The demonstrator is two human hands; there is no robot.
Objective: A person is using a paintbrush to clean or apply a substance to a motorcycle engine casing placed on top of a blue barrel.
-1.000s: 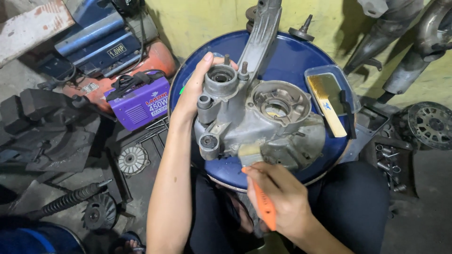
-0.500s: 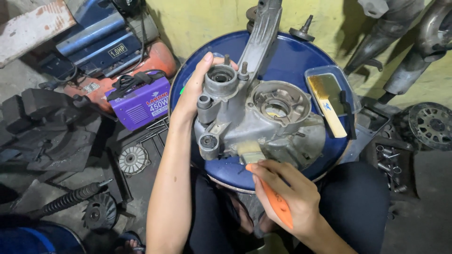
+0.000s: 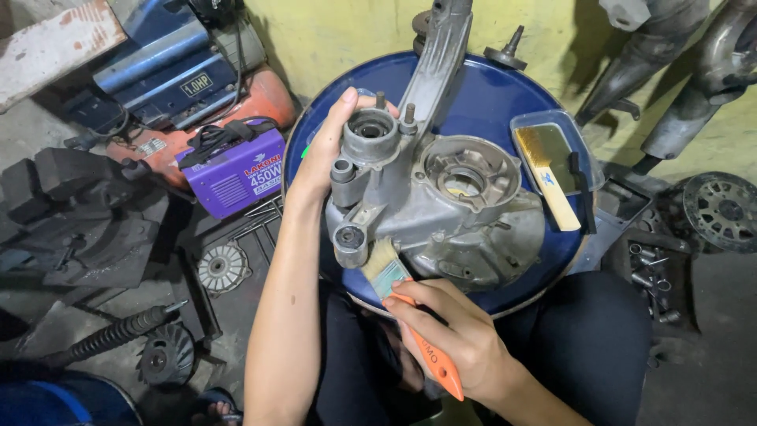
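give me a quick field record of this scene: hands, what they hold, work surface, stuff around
left hand: grips the upper left of the engine casing
right hand: holds a brush with an orange handle, bristles at the casing's lower left edge
surface: blue drum lid, casing lies on it
on lid: clear tray with a second, wooden-handled brush
left of drum: purple box unit, compressor, finned discs on the floor
right of drum: wheel, small metal parts
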